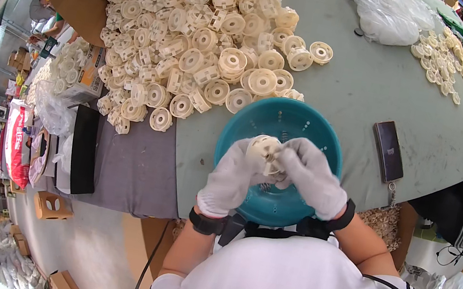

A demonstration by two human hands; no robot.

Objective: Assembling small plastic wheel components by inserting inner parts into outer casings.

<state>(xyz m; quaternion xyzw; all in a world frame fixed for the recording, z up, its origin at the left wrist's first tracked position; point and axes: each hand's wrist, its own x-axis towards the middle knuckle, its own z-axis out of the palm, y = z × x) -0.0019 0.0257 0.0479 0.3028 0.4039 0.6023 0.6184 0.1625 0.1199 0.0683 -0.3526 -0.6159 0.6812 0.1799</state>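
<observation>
I have one cream plastic spool (266, 152) pinched between both my gloved hands, held up over the open mouth of the teal colander bowl (309, 127) that sits at the near edge of the grey table (377, 90). My left hand (232, 175) cups the spool from the left and from below, fingers curled shut around its rim. My right hand (313, 174) meets it from the right, its fingertips closed on the spool's near face; whether the thumb presses into the hub I cannot tell, since the glove hides it.

The spool's round face tilts up toward me, so its axis runs roughly from the bowl up to my head rather than across the table. It lies between the two hands, touching both, a little more in the left palm than in the right, so the left does the carrying and the right is the one free to work on it.

The heap of like spools (195, 33) covers the far left part of the table, well apart from my hands and beyond the bowl's far rim. A dark phone (388, 150) lies to the right of the bowl.
</observation>
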